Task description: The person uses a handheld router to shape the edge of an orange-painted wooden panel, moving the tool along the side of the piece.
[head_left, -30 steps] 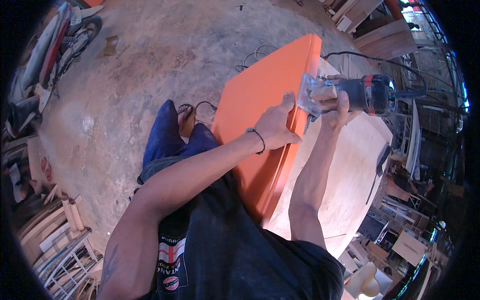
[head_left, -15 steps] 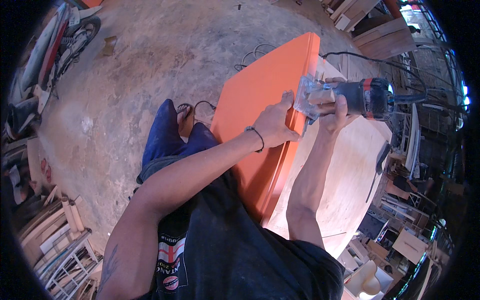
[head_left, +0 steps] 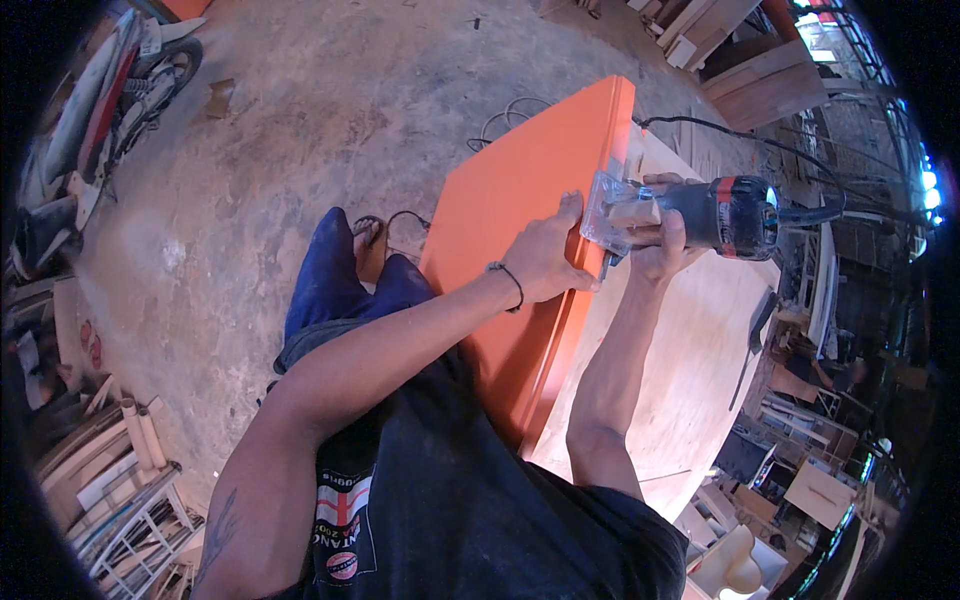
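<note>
Router [head_left: 742,218] likely heavy, rigid: hold toward its left end, where right hand [head_left: 660,254] seemingly clasps it; left hand [head_left: 546,255] spread over right edge of panel [head_left: 520,180].

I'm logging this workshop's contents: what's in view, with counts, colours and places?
panel: one, orange, centre
power tool: one, mostly black, at panel's right edge
cord: one, black, right of power tool
plywood sheet: one, pale, right of panel
motorbike: one, red and white, upper left
boards: several, brown, upper right
wood pieces: several, brown, lower left
rack: one, white, lower left
floor: one, grey, left
clutter: uncountable, mixed, right
trousers: one pair, blue, left of panel
shirt: one, black, bottom centre
left hand: one, bare, on panel
right hand: one, bare, around power tool
</note>
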Action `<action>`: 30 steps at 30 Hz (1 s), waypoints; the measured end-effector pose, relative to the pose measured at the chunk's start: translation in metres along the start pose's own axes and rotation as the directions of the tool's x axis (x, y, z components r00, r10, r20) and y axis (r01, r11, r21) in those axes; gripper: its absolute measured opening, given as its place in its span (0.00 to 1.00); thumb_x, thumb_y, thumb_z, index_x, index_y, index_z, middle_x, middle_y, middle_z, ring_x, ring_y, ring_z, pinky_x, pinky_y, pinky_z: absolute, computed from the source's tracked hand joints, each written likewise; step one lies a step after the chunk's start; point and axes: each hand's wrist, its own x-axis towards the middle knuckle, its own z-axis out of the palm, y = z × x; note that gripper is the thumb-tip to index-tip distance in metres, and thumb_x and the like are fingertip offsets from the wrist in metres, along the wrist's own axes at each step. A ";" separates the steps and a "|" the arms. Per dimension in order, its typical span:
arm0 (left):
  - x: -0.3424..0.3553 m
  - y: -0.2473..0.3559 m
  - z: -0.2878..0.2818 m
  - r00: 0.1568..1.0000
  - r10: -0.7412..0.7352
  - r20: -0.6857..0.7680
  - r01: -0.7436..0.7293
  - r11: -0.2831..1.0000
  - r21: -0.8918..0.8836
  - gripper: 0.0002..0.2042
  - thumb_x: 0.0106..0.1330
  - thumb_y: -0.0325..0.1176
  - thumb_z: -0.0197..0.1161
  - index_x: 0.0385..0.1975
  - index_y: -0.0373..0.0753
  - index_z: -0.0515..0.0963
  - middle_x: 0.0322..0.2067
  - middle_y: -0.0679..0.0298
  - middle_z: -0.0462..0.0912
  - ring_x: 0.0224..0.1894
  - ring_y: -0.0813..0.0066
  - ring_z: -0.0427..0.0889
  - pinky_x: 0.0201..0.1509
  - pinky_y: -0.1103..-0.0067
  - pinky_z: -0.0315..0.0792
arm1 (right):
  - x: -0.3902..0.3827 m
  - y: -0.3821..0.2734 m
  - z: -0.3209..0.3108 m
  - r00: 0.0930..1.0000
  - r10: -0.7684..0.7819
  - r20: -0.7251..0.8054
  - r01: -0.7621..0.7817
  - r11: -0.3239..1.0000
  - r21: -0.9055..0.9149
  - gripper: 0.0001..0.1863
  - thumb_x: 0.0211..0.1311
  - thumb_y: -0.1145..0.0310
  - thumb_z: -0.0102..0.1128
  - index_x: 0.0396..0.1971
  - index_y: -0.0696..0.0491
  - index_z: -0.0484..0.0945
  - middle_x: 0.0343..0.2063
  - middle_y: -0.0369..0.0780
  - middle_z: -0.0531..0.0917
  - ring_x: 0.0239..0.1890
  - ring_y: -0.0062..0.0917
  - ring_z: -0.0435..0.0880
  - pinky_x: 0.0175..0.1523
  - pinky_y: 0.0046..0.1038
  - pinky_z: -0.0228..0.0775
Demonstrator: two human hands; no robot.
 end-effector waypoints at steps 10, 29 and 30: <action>-0.001 0.005 -0.005 0.996 -0.059 0.070 0.061 0.998 -0.031 0.60 0.46 0.42 0.82 0.74 0.25 0.46 0.72 0.35 0.55 0.75 0.43 0.58 0.78 0.65 0.57 | -0.004 -0.004 0.000 0.999 0.015 -0.029 -0.015 1.000 0.016 0.32 0.49 0.60 0.74 0.50 0.62 0.71 0.36 0.47 0.81 0.43 0.37 0.84 0.47 0.35 0.78; 0.003 -0.001 -0.001 0.999 -0.014 0.047 0.016 0.999 -0.045 0.59 0.45 0.42 0.82 0.73 0.27 0.47 0.71 0.34 0.57 0.73 0.41 0.60 0.77 0.64 0.58 | -0.008 -0.008 -0.001 1.000 0.024 -0.015 -0.025 0.999 -0.027 0.31 0.51 0.58 0.74 0.50 0.58 0.70 0.41 0.43 0.78 0.43 0.42 0.82 0.48 0.42 0.79; 0.002 -0.003 0.000 1.000 0.001 0.026 -0.001 1.000 -0.019 0.60 0.45 0.42 0.82 0.73 0.26 0.47 0.71 0.34 0.56 0.74 0.42 0.60 0.77 0.64 0.57 | -0.010 -0.008 0.001 0.999 0.035 -0.021 -0.036 0.999 -0.023 0.32 0.51 0.58 0.74 0.50 0.58 0.70 0.41 0.42 0.78 0.43 0.42 0.82 0.48 0.42 0.79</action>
